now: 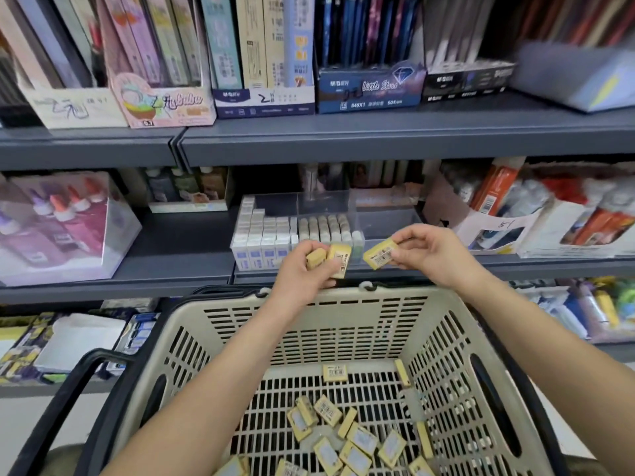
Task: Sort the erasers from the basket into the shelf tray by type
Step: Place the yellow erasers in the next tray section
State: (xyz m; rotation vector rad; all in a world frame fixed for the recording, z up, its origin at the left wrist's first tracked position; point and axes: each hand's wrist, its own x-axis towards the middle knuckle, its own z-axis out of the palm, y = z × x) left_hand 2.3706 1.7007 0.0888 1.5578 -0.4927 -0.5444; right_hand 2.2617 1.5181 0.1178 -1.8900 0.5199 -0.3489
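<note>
A beige plastic basket (pixel 347 324) with black handles sits below me, with several yellow erasers (pixel 357 441) loose on its floor. My left hand (pixel 302 273) is raised over the basket's far rim, closed around two yellow erasers (pixel 330 259). My right hand (pixel 436 252) pinches one yellow eraser (pixel 379 256) by its end, barcode side up. Both hands hover just in front of the clear shelf tray (pixel 388 221). The tray's left compartments hold rows of white boxed erasers (pixel 264 235) and round-topped pale erasers (pixel 323 226); its right compartment looks bare.
The grey metal shelf (pixel 378 139) above carries boxes of pen and pencil packs. Left of the tray stands a clear box of glue bottles (pixel 58 225). To the tray's right are cartons of orange and white items (pixel 536 214). Lower shelves hold more stationery on both sides.
</note>
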